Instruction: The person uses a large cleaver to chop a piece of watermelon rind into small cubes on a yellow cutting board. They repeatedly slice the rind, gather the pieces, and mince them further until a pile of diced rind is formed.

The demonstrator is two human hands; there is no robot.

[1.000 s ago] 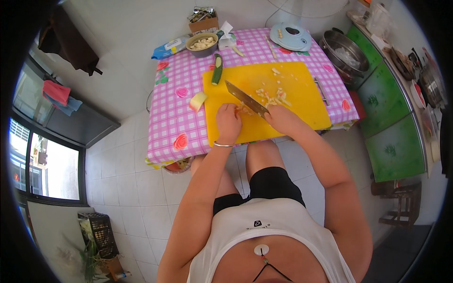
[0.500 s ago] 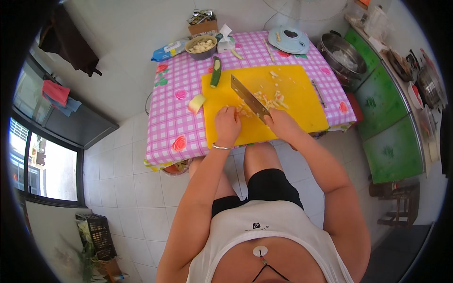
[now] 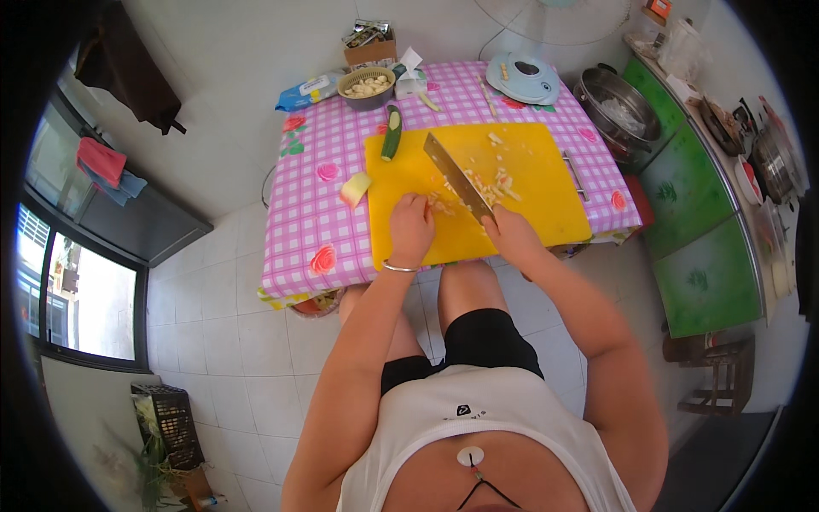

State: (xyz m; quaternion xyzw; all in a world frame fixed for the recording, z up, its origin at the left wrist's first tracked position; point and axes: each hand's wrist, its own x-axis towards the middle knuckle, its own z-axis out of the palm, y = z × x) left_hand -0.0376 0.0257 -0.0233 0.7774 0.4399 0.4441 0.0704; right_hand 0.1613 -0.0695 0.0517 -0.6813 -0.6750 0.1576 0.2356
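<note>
The fingers of the right hand (image 3: 514, 239) are closed together around the handle of a wide kitchen knife (image 3: 459, 177). Those of the left hand (image 3: 412, 229) are curled in and pressed together on the yellow cutting board (image 3: 550, 205); I cannot tell whether they pinch anything.

The knife is over the middle of the board, its blade pointing far and left; whether the edge touches the board I cannot tell. Chopped pieces (image 3: 502, 183) lie scattered just right of the blade, and smaller reddish bits (image 3: 439, 205) lie between the left hand and the knife. A green zucchini (image 3: 392, 135), pale at its far end, rests at the board's far left corner. A pale chunk (image 3: 356, 189) sits at the board's left edge.

The board lies on a table (image 3: 294, 226) with a pink checked cloth. On its far left side stand a bowl (image 3: 366, 100) of pale pieces, a blue packet (image 3: 309, 92), a cardboard box (image 3: 370, 55) and a tissue box (image 3: 411, 85). A light blue round thing (image 3: 522, 81) lies far right. Past the table's right side are a large metal pot (image 3: 618, 111) and green cabinets (image 3: 699, 269).
</note>
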